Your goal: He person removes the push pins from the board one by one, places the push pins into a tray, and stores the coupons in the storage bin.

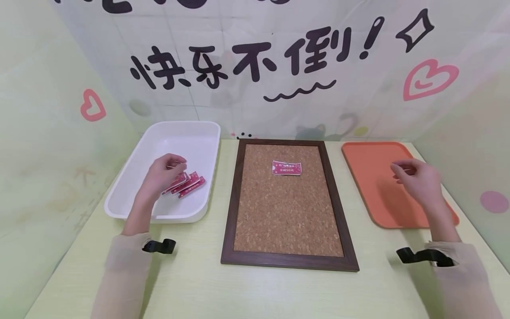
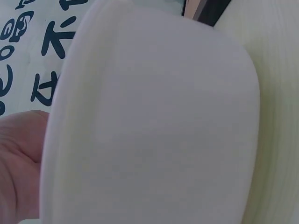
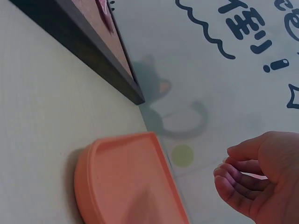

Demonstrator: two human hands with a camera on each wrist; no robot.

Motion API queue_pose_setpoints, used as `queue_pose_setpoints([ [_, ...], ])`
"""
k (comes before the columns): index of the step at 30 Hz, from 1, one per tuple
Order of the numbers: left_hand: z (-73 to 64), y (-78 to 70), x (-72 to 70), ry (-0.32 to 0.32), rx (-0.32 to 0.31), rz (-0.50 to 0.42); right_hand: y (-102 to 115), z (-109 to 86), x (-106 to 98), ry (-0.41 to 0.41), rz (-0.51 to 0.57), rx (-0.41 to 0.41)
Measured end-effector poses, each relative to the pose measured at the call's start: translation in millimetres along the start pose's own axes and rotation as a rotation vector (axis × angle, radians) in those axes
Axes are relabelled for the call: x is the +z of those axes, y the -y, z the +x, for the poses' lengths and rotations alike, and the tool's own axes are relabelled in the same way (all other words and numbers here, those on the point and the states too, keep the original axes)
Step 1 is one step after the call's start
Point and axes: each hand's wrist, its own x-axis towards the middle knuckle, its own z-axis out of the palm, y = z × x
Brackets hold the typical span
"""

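Observation:
My left hand [image 1: 163,175] hangs over the white plastic basin [image 1: 205,133] with bent fingers. Several red-pink paper coupons [image 1: 192,188] overlap in the basin just under it, and whether the fingertips hold one is hidden. In the left wrist view, the basin's wall [image 2: 163,116] covers those fingers. My right hand [image 1: 418,179] hovers above the orange tray [image 1: 366,186], its fingers loosely bent and the thumb near the index finger. Nothing shows in its grasp in the right wrist view. Between the hands, a coupon [image 1: 287,170] sits on the upper part of the cork board [image 1: 287,212].
A dark wooden frame [image 1: 291,260] borders the cork board, which lies on the pale table [image 1: 255,292]. Behind stands a printed backdrop [image 1: 247,106] with large black characters. Black straps [image 1: 159,246] are at both wrists.

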Motion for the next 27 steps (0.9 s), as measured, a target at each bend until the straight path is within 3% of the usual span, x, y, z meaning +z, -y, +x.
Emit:
queue_pose_setpoints([
  [12, 7.6, -33.3, 33.3, 0.054, 0.084, -0.067, 29, 8.7, 30, 0.039, -0.03, -0.072],
  [22, 15.3, -59.0, 62.0, 0.1, 0.143, -0.146, 55, 15.5, 53, 0.079, 0.03, -0.162],
  [27, 17.1, -69.6, 78.7, 0.112, 0.158, -0.133, 66, 18.8, 65, 0.076, 0.052, -0.185],
])
